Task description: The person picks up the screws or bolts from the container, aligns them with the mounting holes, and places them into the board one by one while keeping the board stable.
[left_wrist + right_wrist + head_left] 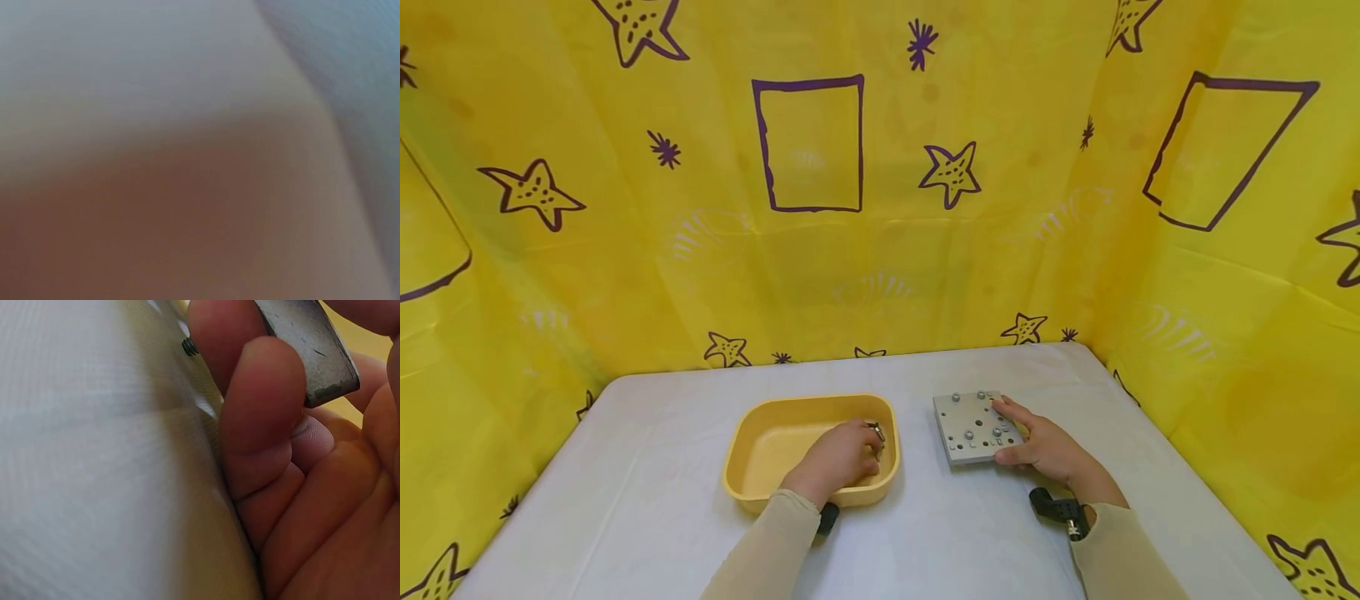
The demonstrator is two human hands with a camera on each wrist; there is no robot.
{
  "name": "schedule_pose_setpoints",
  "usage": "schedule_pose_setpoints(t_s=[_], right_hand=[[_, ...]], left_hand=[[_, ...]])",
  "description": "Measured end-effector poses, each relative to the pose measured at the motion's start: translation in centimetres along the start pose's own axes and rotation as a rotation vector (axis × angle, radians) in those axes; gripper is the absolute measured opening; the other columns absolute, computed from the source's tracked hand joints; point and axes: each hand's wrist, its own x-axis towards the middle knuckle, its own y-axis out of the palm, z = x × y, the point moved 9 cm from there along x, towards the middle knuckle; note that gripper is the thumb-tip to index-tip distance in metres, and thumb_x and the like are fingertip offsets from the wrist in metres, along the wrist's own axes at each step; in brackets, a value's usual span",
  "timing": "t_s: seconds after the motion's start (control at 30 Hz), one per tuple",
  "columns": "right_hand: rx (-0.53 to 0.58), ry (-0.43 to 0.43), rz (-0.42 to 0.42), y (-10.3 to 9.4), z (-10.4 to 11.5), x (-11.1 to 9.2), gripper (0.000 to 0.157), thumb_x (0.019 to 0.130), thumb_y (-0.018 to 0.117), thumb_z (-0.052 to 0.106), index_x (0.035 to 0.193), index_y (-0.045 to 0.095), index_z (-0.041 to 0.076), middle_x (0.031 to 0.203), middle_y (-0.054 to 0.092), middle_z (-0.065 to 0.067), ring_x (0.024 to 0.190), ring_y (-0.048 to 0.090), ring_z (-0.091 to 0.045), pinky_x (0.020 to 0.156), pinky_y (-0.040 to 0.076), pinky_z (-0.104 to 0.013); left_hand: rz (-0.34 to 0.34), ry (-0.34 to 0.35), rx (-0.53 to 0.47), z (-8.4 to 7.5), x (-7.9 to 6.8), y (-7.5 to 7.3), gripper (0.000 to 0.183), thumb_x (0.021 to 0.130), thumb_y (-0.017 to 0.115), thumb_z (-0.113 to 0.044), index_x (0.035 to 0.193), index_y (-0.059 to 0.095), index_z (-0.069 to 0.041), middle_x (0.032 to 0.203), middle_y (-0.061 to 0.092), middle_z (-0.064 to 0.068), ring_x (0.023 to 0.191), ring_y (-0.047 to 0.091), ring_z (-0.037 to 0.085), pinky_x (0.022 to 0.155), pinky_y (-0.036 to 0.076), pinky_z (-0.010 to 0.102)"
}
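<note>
A square grey metal plate (pixel 962 431) with drilled holes and several bolts (pixel 968 434) on its face is at the right of the table. My right hand (pixel 1047 446) grips its right edge, thumb on the near side and fingers at the far side. In the right wrist view, curled fingers (pixel 265 400) hold the plate's edge (pixel 322 353), and a threaded screw end (pixel 189 346) sticks out beside them. My left hand (pixel 842 454) reaches into the yellow tray (pixel 760 433), fingers bent down at small metal parts (pixel 877 431); whether it pinches one I cannot tell.
The white-covered table (pixel 647 500) meets yellow patterned curtains (pixel 805 283) at the back and sides. The tray's raised rim surrounds the left hand. Black wrist devices (pixel 1060 508) sit on both wrists. Only blurred skin and cloth fill the left wrist view.
</note>
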Motion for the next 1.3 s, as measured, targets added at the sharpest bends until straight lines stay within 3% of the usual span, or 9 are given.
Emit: schedule_pose_setpoints(t_s=[0.2,0.5,0.57,0.73,0.8,0.9,1.07,1.2,1.3], right_hand=[[0.021,-0.005,-0.001,0.0,0.0,0.0,0.101,0.069,0.088,0.043,0.155,0.038,0.026,0.164,0.016,0.004,0.145,0.017,-0.033,0.112,0.011,-0.062],[0.008,-0.009,-0.008,0.0,-0.2,0.2,0.100,0.069,0.088,0.044,0.155,0.039,0.026,0.164,0.017,0.004,0.136,0.028,-0.033,0.107,0.022,-0.058],[0.017,-0.011,-0.005,0.0,-0.2,0.2,0.100,0.069,0.088,0.044,0.155,0.039,0.026,0.164,0.017,0.004,0.140,0.024,-0.032,0.111,0.017,-0.060],[0.024,-0.010,-0.007,0.1,-0.2,0.2,0.099,0.070,0.088,0.043,0.154,0.040,0.027,0.164,0.017,0.006,0.136,0.028,-0.032,0.107,0.021,-0.057],[0.023,-0.007,-0.008,0.1,-0.2,0.1,0.099,0.070,0.088,0.043,0.154,0.040,0.027,0.164,0.017,0.006,0.134,0.029,-0.032,0.107,0.022,-0.057],[0.028,-0.009,-0.009,0.0,-0.1,0.2,0.098,0.069,0.089,0.043,0.154,0.041,0.027,0.164,0.018,0.006,0.137,0.027,-0.032,0.109,0.020,-0.058],[0.019,-0.026,-0.008,0.2,0.0,0.2,0.099,0.069,0.088,0.044,0.154,0.041,0.026,0.164,0.019,0.006,0.137,0.028,-0.031,0.106,0.023,-0.054],[0.019,-0.038,-0.010,0.2,0.1,0.1,0.099,0.069,0.089,0.044,0.154,0.041,0.025,0.164,0.019,0.005,0.136,0.029,-0.030,0.104,0.025,-0.052],[0.013,-0.042,-0.011,0.1,0.1,0.1,0.099,0.069,0.088,0.044,0.154,0.041,0.025,0.164,0.019,0.005,0.133,0.031,-0.030,0.101,0.027,-0.051]], left_hand=[[0.010,0.007,0.060,-0.5,0.0,-0.1,0.014,0.078,0.080,-0.010,0.090,0.074,-0.015,0.090,0.059,-0.004,0.079,0.057,0.015,0.079,0.050,0.032],[0.025,-0.010,0.112,-0.5,0.3,-0.1,0.010,0.081,0.077,-0.010,0.083,0.071,-0.018,0.081,0.055,-0.008,0.071,0.051,0.012,0.070,0.048,0.030],[0.023,-0.008,0.116,-0.5,0.3,0.0,0.009,0.082,0.075,-0.010,0.085,0.071,-0.018,0.081,0.056,-0.007,0.071,0.052,0.012,0.069,0.049,0.031],[-0.024,-0.053,0.056,0.3,0.2,-0.2,0.015,0.085,0.071,-0.015,0.100,0.072,-0.016,0.092,0.063,-0.003,0.082,0.060,0.016,0.077,0.051,0.036],[-0.073,-0.109,-0.037,0.8,0.0,-0.8,0.025,0.087,0.072,-0.019,0.111,0.071,-0.012,0.100,0.064,0.002,0.090,0.062,0.019,0.082,0.051,0.039],[-0.155,-0.226,-0.258,1.6,-0.8,-2.0,0.039,0.089,0.075,-0.021,0.124,0.066,-0.005,0.109,0.062,0.007,0.095,0.063,0.022,0.084,0.052,0.041],[-0.228,-0.422,-0.672,3.0,-2.3,-3.0,0.037,0.090,0.074,-0.011,0.126,0.066,-0.006,0.115,0.062,0.006,0.095,0.062,0.020,0.081,0.051,0.038],[-0.245,-0.466,-0.997,3.1,-2.0,-3.1,0.035,0.093,0.069,-0.004,0.127,0.063,-0.005,0.118,0.059,0.014,0.097,0.063,0.024,0.086,0.053,0.036],[-0.241,-0.469,-1.157,2.6,-1.3,-3.4,0.034,0.094,0.066,0.001,0.127,0.060,-0.001,0.118,0.058,0.022,0.095,0.066,0.029,0.084,0.055,0.035]])
